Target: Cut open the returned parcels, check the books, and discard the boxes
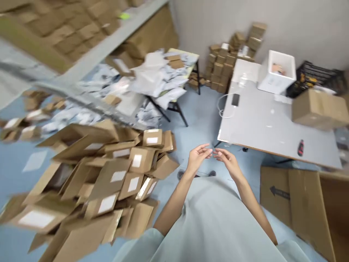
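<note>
My left hand (199, 157) and my right hand (227, 160) are raised in front of my body, fingertips facing each other across a small gap. The fingers of both are loosely bent and apart, and I see nothing in either one. Below them are the blue floor (200, 127) and my dark shoes. To the left lies a large heap of cardboard boxes (141, 160), many with white labels. On the right, beyond my right hand, stands a grey-topped table (253, 123) bearing a phone (235, 99), a white cable and a red-and-black tool (300, 148).
A white bin (276, 72), a black crate (309, 74) and a carton (319, 109) occupy the table's far side. An open large carton (289, 196) stands at lower right. Papers (155, 76) cover another table. Small boxes (220, 69) are stacked by the wall; a shelf (117, 40) runs upper left.
</note>
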`<action>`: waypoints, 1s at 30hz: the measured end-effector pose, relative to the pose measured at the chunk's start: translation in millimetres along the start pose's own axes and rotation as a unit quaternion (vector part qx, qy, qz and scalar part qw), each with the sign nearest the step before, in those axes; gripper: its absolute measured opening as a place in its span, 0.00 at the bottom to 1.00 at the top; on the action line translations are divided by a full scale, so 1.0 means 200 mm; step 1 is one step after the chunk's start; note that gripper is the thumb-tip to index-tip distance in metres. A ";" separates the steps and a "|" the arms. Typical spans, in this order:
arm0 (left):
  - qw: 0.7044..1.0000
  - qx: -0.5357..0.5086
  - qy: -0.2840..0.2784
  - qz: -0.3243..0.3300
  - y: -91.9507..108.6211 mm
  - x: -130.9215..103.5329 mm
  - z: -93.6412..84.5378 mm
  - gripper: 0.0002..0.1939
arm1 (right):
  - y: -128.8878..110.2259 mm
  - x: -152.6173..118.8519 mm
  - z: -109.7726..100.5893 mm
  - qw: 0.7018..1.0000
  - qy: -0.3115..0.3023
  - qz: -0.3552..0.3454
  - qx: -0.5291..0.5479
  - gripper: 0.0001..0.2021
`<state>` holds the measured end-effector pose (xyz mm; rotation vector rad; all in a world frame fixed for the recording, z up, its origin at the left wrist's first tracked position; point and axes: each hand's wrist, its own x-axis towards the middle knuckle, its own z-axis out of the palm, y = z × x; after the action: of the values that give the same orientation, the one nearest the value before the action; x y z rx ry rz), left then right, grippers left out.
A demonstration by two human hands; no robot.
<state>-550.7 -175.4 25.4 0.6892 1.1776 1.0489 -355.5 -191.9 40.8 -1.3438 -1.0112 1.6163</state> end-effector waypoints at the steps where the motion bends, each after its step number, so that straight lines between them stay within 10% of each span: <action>1: 0.999 0.014 -0.033 -0.014 -0.01 0.04 0.14 0.39 | 0.00 -0.04 -0.12 0.999 0.034 -0.005 0.014 0.28; 13: 0.963 0.101 -0.237 -0.079 -0.01 0.43 1.30 0.38 | -0.15 -0.19 -1.12 0.963 0.248 -0.014 0.109 0.26; 30: 0.933 0.110 -0.307 -0.153 -0.07 1.06 2.72 0.34 | -0.41 -0.02 -2.47 0.913 0.395 0.026 0.098 0.28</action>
<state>-19.2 58.6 79.3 0.8942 0.8148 0.3884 139.0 -119.6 57.1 -1.6716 -0.3123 0.9985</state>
